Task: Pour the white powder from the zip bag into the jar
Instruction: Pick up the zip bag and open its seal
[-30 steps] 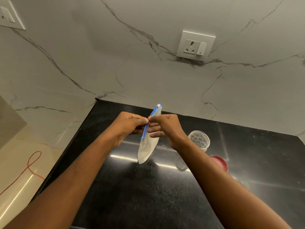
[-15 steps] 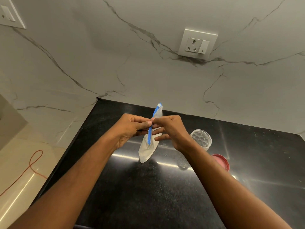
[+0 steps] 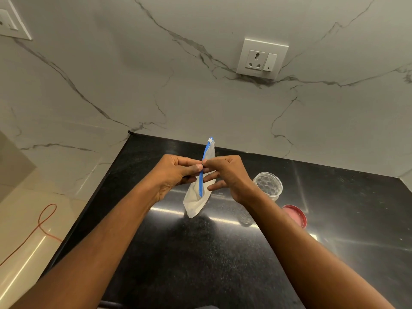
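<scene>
**Zip bag pinched at its blue seal above the black counter**

Held in the air over the black countertop [image 3: 200, 264], edge-on to the camera: the zip bag [image 3: 196, 204], blue zip strip [image 3: 201, 184] running up its near edge, white powder settled in the lower part. Pinched from both sides at the strip, about midway up. Left hand [image 3: 176, 175] closed, thumb and forefinger pressed on the left face of the bag. Right hand [image 3: 225, 172] pinching the right face with thumb and forefinger, remaining fingers loosely spread below. Fingertips of both hands nearly touching at the seal. Whether the seal has parted at all: cannot tell.

To the right of the right wrist, standing upright on the counter, mouth uncovered: the clear jar [image 3: 268, 185], well apart from the bag. Just in front of it, lying flat: a red lid [image 3: 295, 216], partly hidden by the right forearm. Behind, on the marble wall: a white socket plate [image 3: 262, 59].
</scene>
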A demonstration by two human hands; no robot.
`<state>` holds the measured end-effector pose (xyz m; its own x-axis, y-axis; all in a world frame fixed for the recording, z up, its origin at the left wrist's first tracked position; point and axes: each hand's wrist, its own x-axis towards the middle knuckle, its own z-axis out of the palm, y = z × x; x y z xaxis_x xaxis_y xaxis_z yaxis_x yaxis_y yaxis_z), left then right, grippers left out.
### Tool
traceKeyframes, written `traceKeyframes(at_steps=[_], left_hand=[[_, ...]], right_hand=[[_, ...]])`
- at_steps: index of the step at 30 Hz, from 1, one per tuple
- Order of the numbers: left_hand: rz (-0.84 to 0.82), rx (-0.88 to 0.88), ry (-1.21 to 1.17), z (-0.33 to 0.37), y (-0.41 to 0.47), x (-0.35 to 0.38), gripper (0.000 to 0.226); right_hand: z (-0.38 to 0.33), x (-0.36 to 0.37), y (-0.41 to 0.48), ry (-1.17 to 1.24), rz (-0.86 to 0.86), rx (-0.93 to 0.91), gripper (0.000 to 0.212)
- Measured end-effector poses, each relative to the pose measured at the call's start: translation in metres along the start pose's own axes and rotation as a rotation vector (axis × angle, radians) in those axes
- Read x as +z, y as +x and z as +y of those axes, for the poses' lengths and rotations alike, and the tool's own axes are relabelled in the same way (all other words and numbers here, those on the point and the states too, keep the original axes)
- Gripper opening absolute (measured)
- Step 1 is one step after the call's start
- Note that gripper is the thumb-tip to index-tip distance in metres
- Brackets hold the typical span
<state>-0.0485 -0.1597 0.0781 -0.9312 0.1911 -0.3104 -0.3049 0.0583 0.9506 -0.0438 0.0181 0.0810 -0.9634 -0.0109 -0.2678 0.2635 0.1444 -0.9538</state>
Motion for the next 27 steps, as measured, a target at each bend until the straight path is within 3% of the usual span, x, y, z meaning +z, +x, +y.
traceKeyframes(at_steps=[9,13,18,22,25,27], left_hand=[[0.051,0.01,0.073,-0.003,0.0,0.003,0.009],[0.131,0.121,0.192,-0.005,-0.002,0.005,0.01],[0.388,0.331,0.611,0.012,-0.002,-0.014,0.01],[0.365,0.365,0.877,0.033,-0.003,-0.025,0.009],[0.329,0.369,1.147,0.049,-0.005,-0.011,0.022],[0.261,0.361,1.195,0.06,-0.005,0.004,0.025]], right_hand=[[-0.001,-0.003,-0.002,-0.037,-0.003,0.005,0.015],[-0.002,-0.003,-0.004,-0.105,0.077,-0.064,0.018],[0.0,-0.022,-0.015,-0.162,0.18,-0.148,0.02],[0.004,-0.032,-0.024,-0.2,0.209,-0.16,0.017],[0.006,-0.029,-0.027,-0.191,0.199,-0.187,0.016],[0.007,-0.024,-0.029,-0.185,0.179,-0.202,0.016]])
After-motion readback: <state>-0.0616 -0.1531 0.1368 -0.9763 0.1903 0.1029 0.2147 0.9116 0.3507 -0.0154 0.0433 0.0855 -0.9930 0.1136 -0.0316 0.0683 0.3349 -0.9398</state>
